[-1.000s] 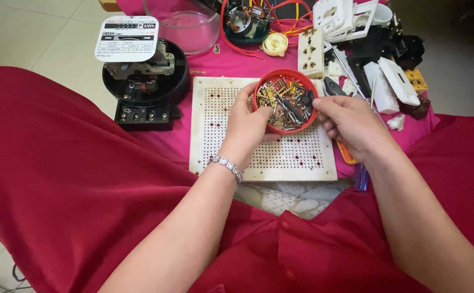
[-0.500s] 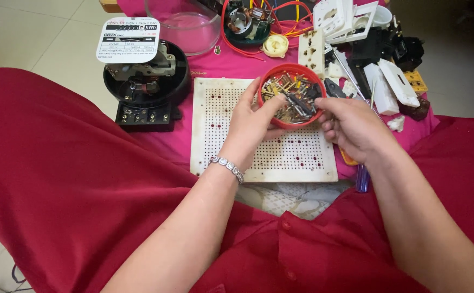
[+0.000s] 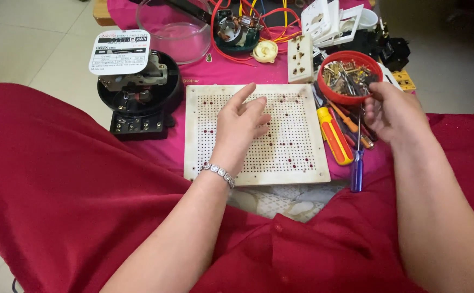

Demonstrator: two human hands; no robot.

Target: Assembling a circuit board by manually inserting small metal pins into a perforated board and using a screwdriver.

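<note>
I have moved the red bowl [image 3: 350, 76] off the board [image 3: 256, 133] to the right, beside the screwdrivers [image 3: 337, 135]. My right hand [image 3: 391, 111] went with it and grips its rim. My left hand [image 3: 242, 122] has let go and now rests open on the board.
</note>
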